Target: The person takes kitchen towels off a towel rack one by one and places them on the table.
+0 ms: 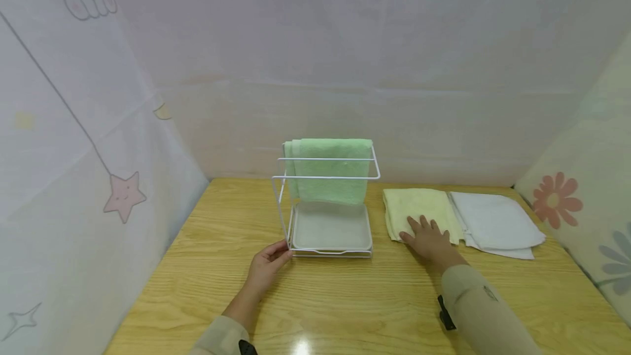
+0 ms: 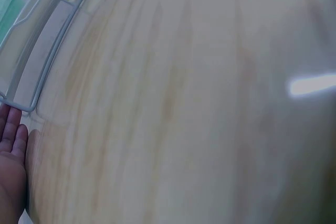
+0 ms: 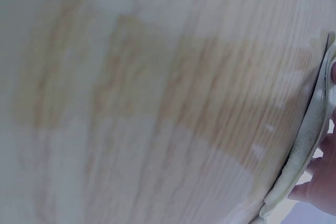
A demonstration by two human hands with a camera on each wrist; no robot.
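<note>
A white wire towel rack (image 1: 326, 178) stands on the wooden table, with a light green towel (image 1: 330, 171) draped over its rear bar and a pale tray (image 1: 332, 226) in its base. My left hand (image 1: 263, 268) holds the rack's front lower left corner between thumb and fingers. In the left wrist view, the fingertips (image 2: 13, 116) meet the wire corner. My right hand (image 1: 428, 239) lies with spread fingers on the near part of a folded pale yellow towel (image 1: 419, 204). Beside that towel, on its right, is a folded white towel (image 1: 498, 221).
The wooden table (image 1: 345, 300) reaches back to a pale cloth backdrop (image 1: 335, 70). Printed cloth also hangs along both sides, with a pink star (image 1: 125, 196) on the left and a red flower (image 1: 557, 200) on the right.
</note>
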